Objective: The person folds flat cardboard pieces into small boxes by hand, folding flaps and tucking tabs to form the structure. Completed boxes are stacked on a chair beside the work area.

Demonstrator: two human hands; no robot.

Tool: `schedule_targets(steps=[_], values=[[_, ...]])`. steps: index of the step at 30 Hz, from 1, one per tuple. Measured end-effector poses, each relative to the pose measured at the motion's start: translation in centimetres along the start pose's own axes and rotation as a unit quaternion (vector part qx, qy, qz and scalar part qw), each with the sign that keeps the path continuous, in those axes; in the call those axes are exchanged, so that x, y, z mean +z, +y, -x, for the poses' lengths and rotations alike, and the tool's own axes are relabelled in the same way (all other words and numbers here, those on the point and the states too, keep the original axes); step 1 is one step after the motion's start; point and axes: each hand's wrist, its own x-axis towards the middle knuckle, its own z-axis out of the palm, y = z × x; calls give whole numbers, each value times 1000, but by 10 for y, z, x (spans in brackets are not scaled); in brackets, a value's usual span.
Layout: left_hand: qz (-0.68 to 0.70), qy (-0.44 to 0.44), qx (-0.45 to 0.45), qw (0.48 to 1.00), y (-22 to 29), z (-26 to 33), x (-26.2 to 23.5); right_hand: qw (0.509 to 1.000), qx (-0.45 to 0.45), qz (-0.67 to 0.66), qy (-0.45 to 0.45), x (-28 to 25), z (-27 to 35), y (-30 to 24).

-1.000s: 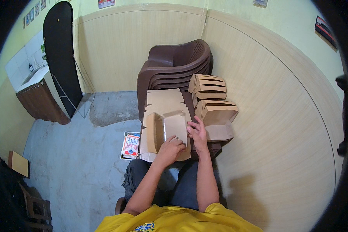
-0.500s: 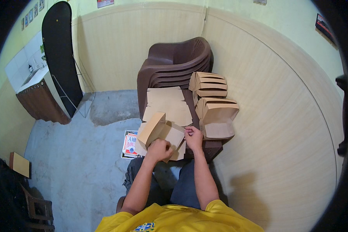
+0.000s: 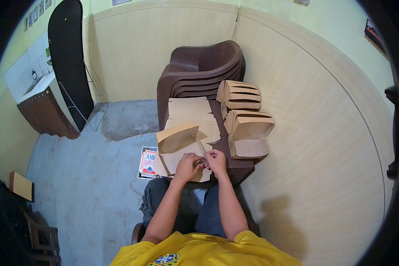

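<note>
A brown cardboard box, partly folded with one panel standing up at its far side, lies in front of me on a pile of flat cardboard sheets. At the box's near right corner my left hand bends its fingers over the edge. My right hand pinches that same corner, its fingertips meeting those of the left. The hands cover the corner flap, so its fold is hidden.
The sheets rest on a dark brown plastic table, with stacked brown chairs behind. Folded boxes stand nested at the right, by the wall. Left of the table, a tray of printed papers sits low down.
The box has turned clockwise, its raised panel now lying more crosswise. My right hand came down and nearer; my left moved right, and both now meet at one corner.
</note>
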Motion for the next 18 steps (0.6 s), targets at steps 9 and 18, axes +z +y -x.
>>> schedule_targets(steps=[9, 18], values=[[-61, 34, -93, 993, 18, 0, 10, 994, -76, 76, 20, 4, -9, 11], [102, 53, -230, 966, 4, -9, 14, 995, 12, -98, -11, 0, 7, 0]])
